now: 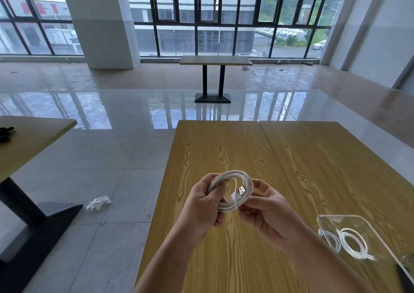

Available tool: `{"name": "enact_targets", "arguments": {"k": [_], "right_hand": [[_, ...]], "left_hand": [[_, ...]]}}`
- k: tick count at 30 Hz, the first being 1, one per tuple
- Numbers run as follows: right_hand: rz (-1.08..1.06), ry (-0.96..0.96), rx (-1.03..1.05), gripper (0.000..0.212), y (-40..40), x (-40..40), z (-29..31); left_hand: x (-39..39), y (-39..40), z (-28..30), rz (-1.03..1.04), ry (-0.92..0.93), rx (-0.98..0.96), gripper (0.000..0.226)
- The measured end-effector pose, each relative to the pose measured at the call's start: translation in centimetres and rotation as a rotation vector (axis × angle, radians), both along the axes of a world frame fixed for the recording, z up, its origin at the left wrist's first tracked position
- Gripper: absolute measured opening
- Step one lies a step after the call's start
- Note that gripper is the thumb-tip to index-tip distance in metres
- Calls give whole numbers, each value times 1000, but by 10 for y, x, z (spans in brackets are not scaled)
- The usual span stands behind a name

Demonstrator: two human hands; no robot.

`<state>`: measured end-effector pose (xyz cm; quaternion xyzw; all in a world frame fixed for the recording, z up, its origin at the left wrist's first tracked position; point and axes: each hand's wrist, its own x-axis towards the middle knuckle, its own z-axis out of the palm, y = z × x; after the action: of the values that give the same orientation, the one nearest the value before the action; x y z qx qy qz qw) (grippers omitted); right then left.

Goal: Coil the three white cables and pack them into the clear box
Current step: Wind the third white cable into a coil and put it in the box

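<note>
Both hands hold one coiled white cable (231, 189) above the wooden table (215, 149): the left hand (205, 205) has its fingers curled round the coil's nine o'clock side, and the right hand (266, 212) pinches the bundle at about five o'clock, its thumb behind the three o'clock side. One USB plug (242, 190) shows inside the ring. At four o'clock from the hands, the clear box (331, 220) sits on the table holding two more coiled cables (351, 244), one partly hidden by the right forearm. A second tabletop (336, 158) abuts the first. On the floor at nine o'clock lies one crumpled white glove (98, 202).
</note>
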<state>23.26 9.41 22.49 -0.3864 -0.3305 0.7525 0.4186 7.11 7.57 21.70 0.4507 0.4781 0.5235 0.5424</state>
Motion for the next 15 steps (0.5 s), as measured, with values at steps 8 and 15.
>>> {"name": "enact_targets", "arguments": {"k": [8, 15], "right_hand": [[-22, -100, 184, 20, -6, -1, -3], [21, -53, 145, 23, -5, 4, -3]], "left_hand": [[7, 0, -6, 3, 110, 25, 24], [6, 0, -13, 31, 214, 0, 23]]}}
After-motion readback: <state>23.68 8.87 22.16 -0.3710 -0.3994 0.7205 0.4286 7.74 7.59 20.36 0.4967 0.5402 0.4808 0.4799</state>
